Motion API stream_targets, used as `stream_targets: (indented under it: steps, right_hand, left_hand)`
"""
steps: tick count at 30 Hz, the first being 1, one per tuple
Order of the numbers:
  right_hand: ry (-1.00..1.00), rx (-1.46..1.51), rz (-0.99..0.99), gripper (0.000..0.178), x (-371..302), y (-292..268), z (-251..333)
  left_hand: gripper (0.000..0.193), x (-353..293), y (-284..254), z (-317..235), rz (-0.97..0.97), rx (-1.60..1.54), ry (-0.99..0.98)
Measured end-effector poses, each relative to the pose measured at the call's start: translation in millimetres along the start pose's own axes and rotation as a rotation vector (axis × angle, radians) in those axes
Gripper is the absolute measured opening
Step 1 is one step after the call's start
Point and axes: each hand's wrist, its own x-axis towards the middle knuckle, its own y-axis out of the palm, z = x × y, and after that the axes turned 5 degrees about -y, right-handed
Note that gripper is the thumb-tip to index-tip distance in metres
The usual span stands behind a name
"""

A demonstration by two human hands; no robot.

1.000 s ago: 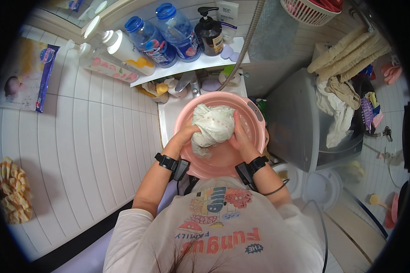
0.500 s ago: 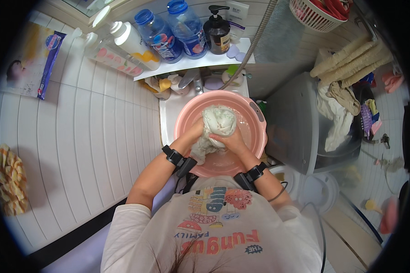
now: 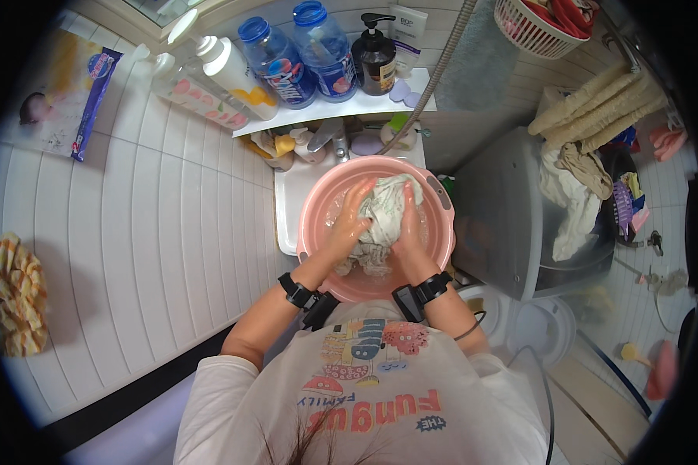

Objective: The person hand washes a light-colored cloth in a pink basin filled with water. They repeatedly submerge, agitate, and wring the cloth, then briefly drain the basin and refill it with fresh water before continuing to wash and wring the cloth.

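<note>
A wet, pale green-white cloth (image 3: 385,213) is bunched up between my two hands, inside a pink plastic basin (image 3: 315,190) with water in it. On the cloth's left side lies my left hand (image 3: 350,221), its wet fingers bent against the fabric. My right hand (image 3: 411,229) grips the right side, with its thumb and fingers pointing away from me. The lower end of the cloth hangs down into the water near the basin's close side. Both wrists wear black straps with small boxes.
The basin rests on a white sink (image 3: 285,209) below a faucet (image 3: 340,143). A white shelf (image 3: 318,116) behind holds blue plastic jars (image 3: 336,66) and a dark pump bottle (image 3: 375,62). At right stands a grey washing machine (image 3: 496,209) with clothes (image 3: 570,201) on it.
The cloth has shifted slightly right and looks rearranged. My left hand has come from beside the cloth up onto it, and my right hand has moved to its right side.
</note>
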Motion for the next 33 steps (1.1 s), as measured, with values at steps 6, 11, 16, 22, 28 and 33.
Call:
stream_targets:
  steps: [6,11,16,22,28,33]
  right_hand:
    - [0.122,-0.035,0.086,0.047,0.4,-0.8,6.2]
    - [0.154,0.082,0.078,0.035,5.0,-19.4,1.1]
    - [-0.056,-0.059,0.053,0.032,12.7,-27.3,-7.0]
    - [-0.277,-0.241,-0.042,0.037,9.3,-17.6,-5.6]
    - [-0.278,-0.240,-0.034,0.036,3.0,-13.1,-1.7]
    - [-0.317,-0.364,-0.049,0.034,2.2,-16.5,-4.3]
  left_hand:
    - [0.079,5.4,9.9,-44.7,-0.007,0.352,0.103]
    - [0.062,15.9,21.2,-54.8,-0.092,0.295,0.086]
    - [0.052,18.2,30.7,-54.1,-0.173,0.225,0.089]
    - [0.037,19.6,33.1,-47.4,-0.186,0.124,0.039]
    - [0.038,16.0,31.7,-46.5,-0.210,0.002,-0.107]
    - [0.029,14.4,28.3,-41.0,-0.145,-0.027,-0.164]
